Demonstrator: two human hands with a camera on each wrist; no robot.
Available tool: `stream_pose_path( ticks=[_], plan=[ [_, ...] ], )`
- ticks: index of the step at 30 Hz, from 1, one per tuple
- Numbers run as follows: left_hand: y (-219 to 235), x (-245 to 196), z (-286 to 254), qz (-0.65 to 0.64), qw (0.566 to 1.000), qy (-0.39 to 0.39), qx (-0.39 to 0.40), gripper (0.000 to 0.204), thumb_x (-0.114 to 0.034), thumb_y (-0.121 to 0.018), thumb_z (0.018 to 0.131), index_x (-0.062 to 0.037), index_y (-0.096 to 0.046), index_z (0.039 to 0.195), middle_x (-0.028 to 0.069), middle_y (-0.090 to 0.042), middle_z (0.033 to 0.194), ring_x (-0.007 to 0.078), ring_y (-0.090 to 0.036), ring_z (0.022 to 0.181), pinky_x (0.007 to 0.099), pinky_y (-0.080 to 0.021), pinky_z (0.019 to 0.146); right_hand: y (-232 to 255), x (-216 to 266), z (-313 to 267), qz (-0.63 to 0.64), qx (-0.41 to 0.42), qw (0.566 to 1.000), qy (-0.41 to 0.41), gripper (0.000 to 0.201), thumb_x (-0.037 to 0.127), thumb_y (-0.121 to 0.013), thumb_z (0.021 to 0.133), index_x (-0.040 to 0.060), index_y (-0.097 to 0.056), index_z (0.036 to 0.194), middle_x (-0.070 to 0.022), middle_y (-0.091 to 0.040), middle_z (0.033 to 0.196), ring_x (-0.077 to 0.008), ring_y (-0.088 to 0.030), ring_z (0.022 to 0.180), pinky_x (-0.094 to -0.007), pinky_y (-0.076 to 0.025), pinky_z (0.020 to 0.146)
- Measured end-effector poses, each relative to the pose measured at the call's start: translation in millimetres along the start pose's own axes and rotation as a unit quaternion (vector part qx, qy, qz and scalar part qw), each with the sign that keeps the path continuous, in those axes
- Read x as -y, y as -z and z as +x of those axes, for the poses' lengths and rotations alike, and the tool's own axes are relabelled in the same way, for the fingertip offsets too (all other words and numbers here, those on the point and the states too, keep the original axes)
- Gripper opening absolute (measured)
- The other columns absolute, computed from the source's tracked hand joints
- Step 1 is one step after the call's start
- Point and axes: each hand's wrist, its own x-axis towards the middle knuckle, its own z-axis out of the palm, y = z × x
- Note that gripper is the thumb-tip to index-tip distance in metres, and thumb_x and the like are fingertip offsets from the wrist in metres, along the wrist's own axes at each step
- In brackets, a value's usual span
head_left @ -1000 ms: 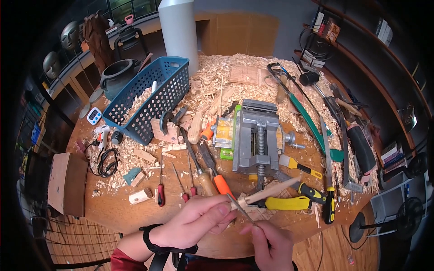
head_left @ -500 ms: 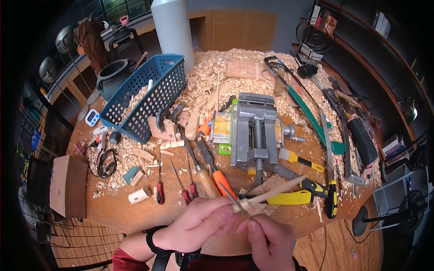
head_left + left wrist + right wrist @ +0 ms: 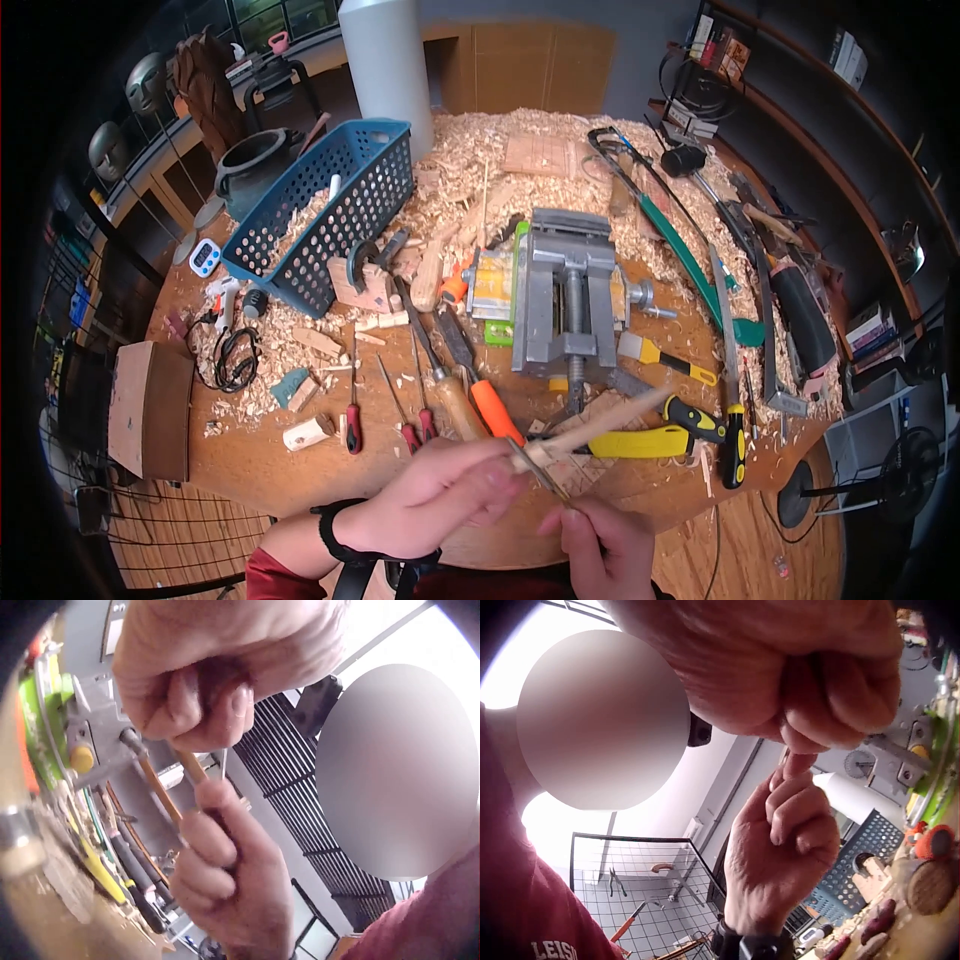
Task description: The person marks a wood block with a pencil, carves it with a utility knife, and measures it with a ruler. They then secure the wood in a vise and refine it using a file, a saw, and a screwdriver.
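My left hand grips one end of a pale wooden stick, whose tapered end points up and right over the yellow handle. A thin metal tool lies across the stick close to my left fingers. My right hand pinches that tool's lower end. In the left wrist view the left hand curls above the right hand. The right wrist view has the right hand above and the left hand below, both with curled fingers.
A grey vise stands in front of the hands. Left of it are chisels with an orange handle and a blue basket. Saws, among them a green one, lie on the right. Wood shavings cover the back of the table.
The right hand has shifted slightly down and right with the thin tool, opening a wider gap to the left fingers. The left hand stays on the stick.
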Motion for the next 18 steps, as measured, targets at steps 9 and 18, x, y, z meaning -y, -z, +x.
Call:
stream_pose_path(
  ticks=[9, 18],
  plan=[
    [-4, 5, 0, 0.059, 0.998, -0.014, 0.035, 0.031, -0.022, -0.037, 0.109, -0.0025, -0.050, 0.089, 0.0003, -0.047, 0.070, 0.0085, -0.042, 0.061, 0.0244, -0.036, 0.057, 0, 7, 0, -0.002, 0.001, 1.000, -0.016, 0.013, 0.007, -0.054, 0.099, 0.0007, -0.064, 0.096, -0.0121, -0.058, 0.075, -0.0199, -0.056, 0.063, -0.0294, -0.044, 0.060],
    [-2, 2, -1, 0.056, 0.998, -0.002, -0.030, 0.032, -0.022, -0.037, 0.108, -0.0025, -0.052, 0.088, 0.0007, -0.050, 0.067, 0.0096, -0.045, 0.058, 0.0258, -0.037, 0.055, -3, 9, 7, 0.000, 0.017, 1.000, -0.010, 0.014, 0.007, -0.053, 0.099, 0.0005, -0.065, 0.096, -0.0118, -0.058, 0.075, -0.0199, -0.056, 0.064, -0.0289, -0.045, 0.061]
  ],
)
